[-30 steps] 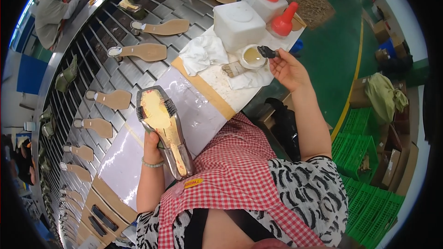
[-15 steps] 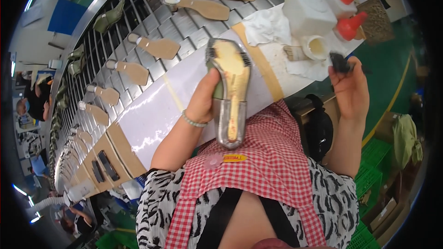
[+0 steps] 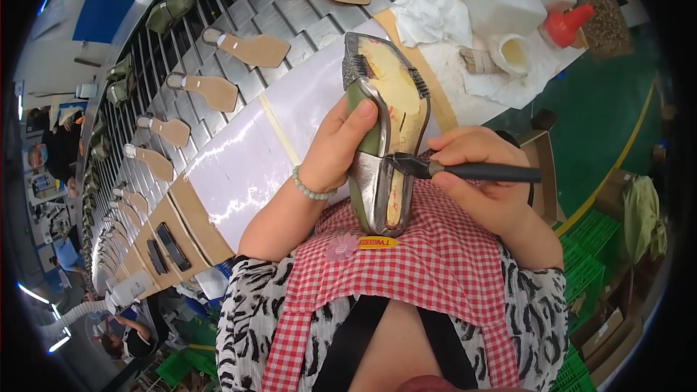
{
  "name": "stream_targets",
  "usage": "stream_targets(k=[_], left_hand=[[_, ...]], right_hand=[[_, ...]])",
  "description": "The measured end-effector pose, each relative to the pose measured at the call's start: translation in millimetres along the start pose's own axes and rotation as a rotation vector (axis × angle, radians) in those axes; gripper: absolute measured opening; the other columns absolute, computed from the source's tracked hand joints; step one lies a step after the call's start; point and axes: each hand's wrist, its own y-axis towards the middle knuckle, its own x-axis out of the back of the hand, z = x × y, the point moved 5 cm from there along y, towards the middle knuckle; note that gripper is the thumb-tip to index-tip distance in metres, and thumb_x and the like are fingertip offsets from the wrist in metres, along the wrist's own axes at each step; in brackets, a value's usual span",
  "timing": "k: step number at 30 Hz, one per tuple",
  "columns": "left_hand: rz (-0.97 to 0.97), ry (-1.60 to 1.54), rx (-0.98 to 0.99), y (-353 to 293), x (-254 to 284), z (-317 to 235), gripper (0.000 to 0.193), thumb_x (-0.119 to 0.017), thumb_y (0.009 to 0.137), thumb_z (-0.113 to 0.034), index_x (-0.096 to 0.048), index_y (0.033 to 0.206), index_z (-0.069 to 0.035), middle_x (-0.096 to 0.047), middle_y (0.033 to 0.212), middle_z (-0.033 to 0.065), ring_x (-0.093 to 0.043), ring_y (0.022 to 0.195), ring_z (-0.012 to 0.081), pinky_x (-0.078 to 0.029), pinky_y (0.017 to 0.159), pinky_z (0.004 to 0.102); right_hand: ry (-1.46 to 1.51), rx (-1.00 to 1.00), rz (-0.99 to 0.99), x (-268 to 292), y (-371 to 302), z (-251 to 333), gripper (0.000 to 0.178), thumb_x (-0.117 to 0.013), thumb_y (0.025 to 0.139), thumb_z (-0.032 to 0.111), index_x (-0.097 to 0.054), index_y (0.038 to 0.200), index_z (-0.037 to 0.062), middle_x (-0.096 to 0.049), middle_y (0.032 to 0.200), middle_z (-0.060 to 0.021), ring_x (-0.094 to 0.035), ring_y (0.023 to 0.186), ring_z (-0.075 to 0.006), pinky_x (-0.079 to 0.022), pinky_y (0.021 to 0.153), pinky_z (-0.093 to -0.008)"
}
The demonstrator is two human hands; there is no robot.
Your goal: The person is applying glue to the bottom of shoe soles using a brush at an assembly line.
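Note:
My left hand is closed around a green and silver shoe upper on a last, held sole side up and tilted over my lap. Its underside shows a yellowish surface, with dark ridged edges near the toe. In my right hand, fingers and thumb pinch a small black-handled brush. The brush's dark tip meets the shoe's underside near the waist, at the edge beside the silver heel part. My fingers partly hide the handle.
A slatted conveyor carries several tan insoles. White bottles with red nozzles and a small open pot of pale liquid stand at the far right, beside crumpled white cloth. Green crates lie low at the right.
My right hand has come in from beside the pot, bringing the brush to the shoe's underside. My left hand has shifted the shoe slightly right and turned it.

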Motion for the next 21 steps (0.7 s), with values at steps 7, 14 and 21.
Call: stream_targets(k=[7, 14, 21], left_hand=[[-0.013, 0.008, 0.033, -2, 0, 5, 0.049, -0.054, 0.093, -0.038, -0.045, 0.127, -0.003, -0.057, 0.112, 0.0041, -0.056, 0.099, 0.0117, -0.046, 0.085, 0.026], [-0.029, 0.013, 0.029, -1, 0, 7, 0.051, -0.055, 0.093, -0.039, -0.046, 0.126, -0.002, -0.057, 0.112, 0.004, -0.056, 0.098, 0.0114, -0.046, 0.085, 0.0262], [-0.214, 0.098, -0.494, -7, 34, -16, 0.057, -0.063, 0.088, -0.039, -0.045, 0.126, -0.001, -0.057, 0.116, 0.006, -0.055, 0.104, 0.0156, -0.045, 0.089, 0.0296]], right_hand=[[-0.13, 0.172, 0.118, -5, -3, 9, 0.018, -0.076, 0.067, 0.003, -0.064, 0.082, 0.0022, -0.065, 0.08, -0.0105, -0.066, 0.078, -0.0244, -0.051, 0.067, -0.0308], [0.104, 0.03, 0.245, -8, -5, 3, 0.014, -0.074, 0.072, 0.002, -0.064, 0.081, 0.0002, -0.065, 0.082, -0.0118, -0.065, 0.08, -0.0221, -0.051, 0.07, -0.0297], [0.496, -0.043, -0.087, 18, -5, -1, 0.021, -0.067, 0.077, -0.003, -0.061, 0.097, -0.0027, -0.063, 0.1, -0.0187, -0.062, 0.091, -0.0201, -0.049, 0.084, -0.0307]])
